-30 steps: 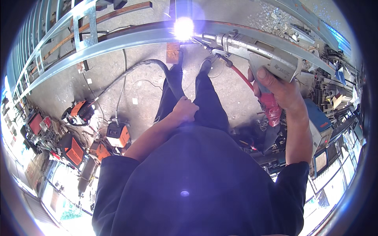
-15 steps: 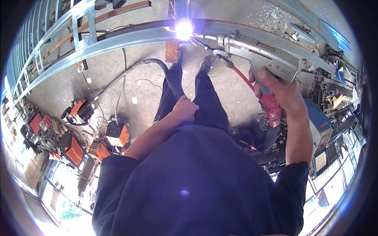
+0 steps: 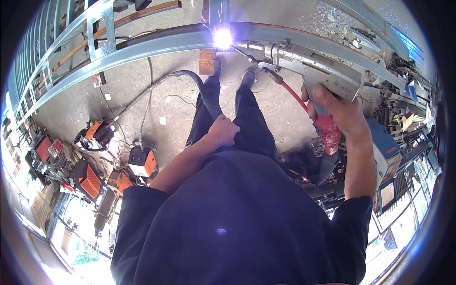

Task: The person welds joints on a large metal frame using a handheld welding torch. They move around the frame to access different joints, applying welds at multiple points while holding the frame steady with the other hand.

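Observation:
My right hand (image 3: 337, 107) is wrapped round the grip of a grey metal welding gun (image 3: 308, 61), which has red tape low on its handle. The gun's nozzle points left at a glaring white-violet spark (image 3: 223, 39). That glare sits where an upright metal tube (image 3: 218, 12) meets a long metal beam (image 3: 161, 45), and it hides the joint itself. A thin wire-feed tube with a red hose (image 3: 293, 95) runs beneath the nozzle. In front of my lap, my left hand (image 3: 223, 131) is closed round a thick black cable (image 3: 202, 88).
Below the beam hangs a rusty plate (image 3: 207, 62). Orange-and-black machines (image 3: 142, 160) stand on the floor at left, with cables trailing between them. A metal frame (image 3: 101, 31) spans the upper left. Metal offcuts (image 3: 403, 111) and a blue-grey machine cabinet (image 3: 384, 145) lie at right.
The spark and the gun's nozzle have shifted very slightly right and down. The gun body has tilted a little in my right hand. My left hand stays on the cable.

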The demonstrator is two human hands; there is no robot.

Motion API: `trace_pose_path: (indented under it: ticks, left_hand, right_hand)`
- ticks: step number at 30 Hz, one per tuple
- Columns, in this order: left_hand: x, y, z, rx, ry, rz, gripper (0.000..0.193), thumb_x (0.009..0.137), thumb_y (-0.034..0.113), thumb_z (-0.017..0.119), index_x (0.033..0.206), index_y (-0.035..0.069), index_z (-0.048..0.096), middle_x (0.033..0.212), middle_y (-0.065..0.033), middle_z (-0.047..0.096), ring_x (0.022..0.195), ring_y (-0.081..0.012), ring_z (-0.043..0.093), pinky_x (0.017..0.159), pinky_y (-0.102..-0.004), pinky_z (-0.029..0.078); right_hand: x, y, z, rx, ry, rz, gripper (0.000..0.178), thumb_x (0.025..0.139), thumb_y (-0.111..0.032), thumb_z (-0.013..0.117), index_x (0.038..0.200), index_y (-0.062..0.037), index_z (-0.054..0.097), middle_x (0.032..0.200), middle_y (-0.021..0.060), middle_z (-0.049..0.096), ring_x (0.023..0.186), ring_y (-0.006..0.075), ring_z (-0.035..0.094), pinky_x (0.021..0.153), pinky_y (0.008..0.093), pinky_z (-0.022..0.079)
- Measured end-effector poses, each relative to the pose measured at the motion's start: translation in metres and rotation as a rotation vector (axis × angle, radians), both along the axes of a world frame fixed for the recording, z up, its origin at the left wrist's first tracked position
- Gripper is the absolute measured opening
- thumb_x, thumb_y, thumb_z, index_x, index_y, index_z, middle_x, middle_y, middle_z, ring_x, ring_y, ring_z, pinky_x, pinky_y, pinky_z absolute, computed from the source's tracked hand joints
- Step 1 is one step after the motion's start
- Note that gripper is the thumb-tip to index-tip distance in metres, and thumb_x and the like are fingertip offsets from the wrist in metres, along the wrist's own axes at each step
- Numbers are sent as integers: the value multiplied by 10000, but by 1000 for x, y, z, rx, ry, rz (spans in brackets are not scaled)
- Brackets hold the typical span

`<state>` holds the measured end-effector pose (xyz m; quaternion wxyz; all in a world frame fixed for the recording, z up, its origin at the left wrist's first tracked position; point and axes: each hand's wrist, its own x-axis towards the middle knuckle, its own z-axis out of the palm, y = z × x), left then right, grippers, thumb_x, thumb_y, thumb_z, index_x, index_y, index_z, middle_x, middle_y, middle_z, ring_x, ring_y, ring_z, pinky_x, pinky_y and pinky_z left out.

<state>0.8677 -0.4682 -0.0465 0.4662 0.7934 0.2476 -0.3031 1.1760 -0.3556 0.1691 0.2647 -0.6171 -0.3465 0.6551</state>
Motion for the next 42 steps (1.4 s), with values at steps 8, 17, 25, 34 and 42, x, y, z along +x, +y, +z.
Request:
trace_pose_path:
  ticks: [8,17,25,34,42]
  left_hand:
    - [3,3,1,-24,51,-61,303,787,223,723,1083,185,774,1033,-65,761,1094,-228,677,1086,-399,396]
    - [3,-1,-4,1,23,-57,285,761,233,733,1038,185,778,999,-65,763,1056,-234,692,1058,-404,417]
    - [6,2,2,-20,25,-39,262,760,199,707,1012,155,763,954,-81,754,1040,-249,685,1065,-400,403]
    - [4,-2,-4,7,13,-60,300,717,209,729,1010,154,760,982,-96,760,1057,-255,688,1059,-402,417]
    - [4,0,0,-7,24,-40,278,727,200,723,999,158,761,966,-84,760,1019,-251,687,1047,-401,417]
  right_hand:
    - [3,-5,-3,-2,23,-8,362,991,-370,741,1049,-15,694,843,49,700,647,131,654,579,285,531]
    - [5,-9,-3,19,46,-26,361,991,-348,743,1095,-6,691,852,61,706,643,137,656,564,281,525]
    - [9,-14,-5,2,39,-40,363,979,-346,760,1108,-13,696,865,57,713,654,129,662,574,279,539]
    - [3,-16,-7,-37,55,-80,309,973,-292,774,1071,-12,687,870,54,710,668,127,658,591,290,541]
    - [10,-21,-4,2,45,-63,455,965,-395,755,1154,7,657,877,90,686,643,134,657,562,279,533]
